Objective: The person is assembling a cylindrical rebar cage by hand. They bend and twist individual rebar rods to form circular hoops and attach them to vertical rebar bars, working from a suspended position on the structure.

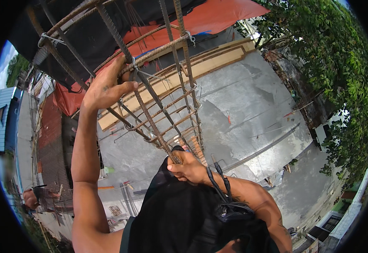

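Observation:
A tall cage of rusty ribbed rebar (153, 123) rises in front of me, its long bars joined by square stirrups (158, 49) and tied with thin wire (135, 65). High on the cage, my left hand (108, 86) is closed around the bars beside a wire-tied joint. Its fingertips are partly hidden behind the steel. Lower down, close to my body, my right hand (188, 166) is wrapped around one of the long rebars. Loose wire ends stick out near the upper joint.
Far below lies a grey concrete slab (243, 101) with long wooden boards (222, 61) on it. A red tarp (234, 12) hangs at the top. Leafy trees (331, 50) stand at right. Another person (36, 198) is at lower left. Black cables (218, 181) cross near my right forearm.

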`<state>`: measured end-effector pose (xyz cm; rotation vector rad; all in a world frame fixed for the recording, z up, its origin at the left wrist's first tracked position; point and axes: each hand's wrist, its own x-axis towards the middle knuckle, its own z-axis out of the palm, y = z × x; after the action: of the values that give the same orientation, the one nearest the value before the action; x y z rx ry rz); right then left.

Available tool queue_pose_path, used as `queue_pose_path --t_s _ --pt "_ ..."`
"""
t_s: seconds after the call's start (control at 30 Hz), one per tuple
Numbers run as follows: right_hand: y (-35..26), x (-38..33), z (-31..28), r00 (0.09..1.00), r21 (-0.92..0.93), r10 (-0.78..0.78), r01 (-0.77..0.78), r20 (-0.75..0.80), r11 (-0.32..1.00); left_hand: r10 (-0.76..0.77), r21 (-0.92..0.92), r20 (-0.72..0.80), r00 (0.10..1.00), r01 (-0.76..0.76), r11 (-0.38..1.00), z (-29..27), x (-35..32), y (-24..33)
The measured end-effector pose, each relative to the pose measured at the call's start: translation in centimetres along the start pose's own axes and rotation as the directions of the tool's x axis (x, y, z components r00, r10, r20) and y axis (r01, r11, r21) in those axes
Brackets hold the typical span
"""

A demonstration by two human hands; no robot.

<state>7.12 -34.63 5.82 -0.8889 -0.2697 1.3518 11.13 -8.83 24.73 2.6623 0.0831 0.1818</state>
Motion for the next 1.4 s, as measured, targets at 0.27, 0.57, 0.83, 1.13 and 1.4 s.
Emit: queue_pose_path --t_s 0.27,0.57,0.83,1.13,1.4 --pt "-0.5 0.7 -2.6 0.616 -0.843 -0.675 0.032 -0.407 0.537 0.044 -0.207 -0.143 0.989 -0.073 0.976 1.2 1.0 -0.3" --pt "-3.8 1.5 -9.3 0.323 -0.994 -0.94 -0.019 -0.112 0.111 -0.348 -0.12 -0.095 0.933 0.336 0.934 0.9 2.6 0.3" --pt "-3.8 4.7 -11.2 0.26 -0.995 -0.96 -0.027 -0.1 0.096 -0.174 -0.067 -0.172 0.97 0.164 0.984 1.1 2.3 -0.3" --pt "-14.8 -12.4 -13.8 -0.278 -0.919 -0.951 -0.322 -0.137 0.227 -0.264 -0.087 -0.118 0.957 0.255 0.963 1.1 2.8 -0.2" --pt "-5.4 -6.6 -10.8 0.909 -0.563 -0.233 -0.003 -0.346 0.827 -0.376 -0.351 -0.097 0.922 0.322 0.879 1.1 3.1 -0.1"
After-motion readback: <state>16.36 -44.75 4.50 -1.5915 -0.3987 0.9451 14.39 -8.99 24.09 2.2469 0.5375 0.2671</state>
